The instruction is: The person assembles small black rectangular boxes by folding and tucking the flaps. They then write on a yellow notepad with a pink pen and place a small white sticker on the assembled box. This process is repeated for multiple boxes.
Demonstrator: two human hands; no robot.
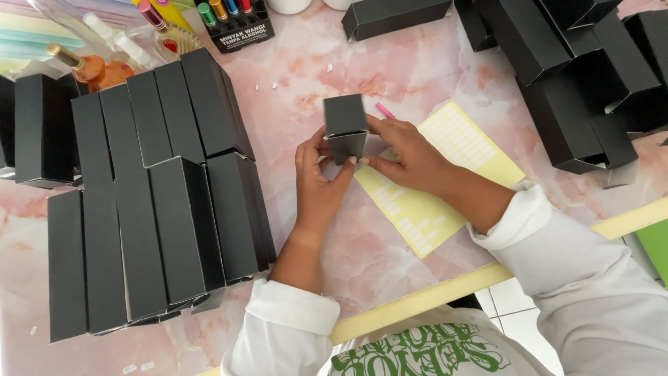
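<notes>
I held a small black card box [345,125] upright near the middle of the pink marbled table [306,90], matte and square-ended. My left hand [319,182] pinched its lower flap between thumb and fingertips; my right hand [410,154] pressed fingertips against its right side. Under my right wrist lay a glossy yellow sticker sheet [445,181]. Rows of tall matte black boxes [153,202] lay toward the left edge, more [577,83] heaped at the far right corner.
</notes>
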